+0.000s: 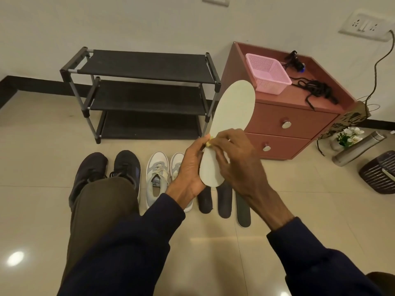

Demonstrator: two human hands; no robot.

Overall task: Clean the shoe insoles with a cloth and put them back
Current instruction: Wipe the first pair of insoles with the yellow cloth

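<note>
Cloth (208, 144) mostly hidden (under fingers (224, 138)).

Head-worn wide-angle view, forward and down, close over the floor (299, 199)

a glossy beige tiled floor (42, 210) is met by an off-white wall (128, 22); a black three-tier shoe rack (147, 71) is set against it, beside a reddish two-drawer cabinet (284, 116); glare is seen on the tiles
</note>
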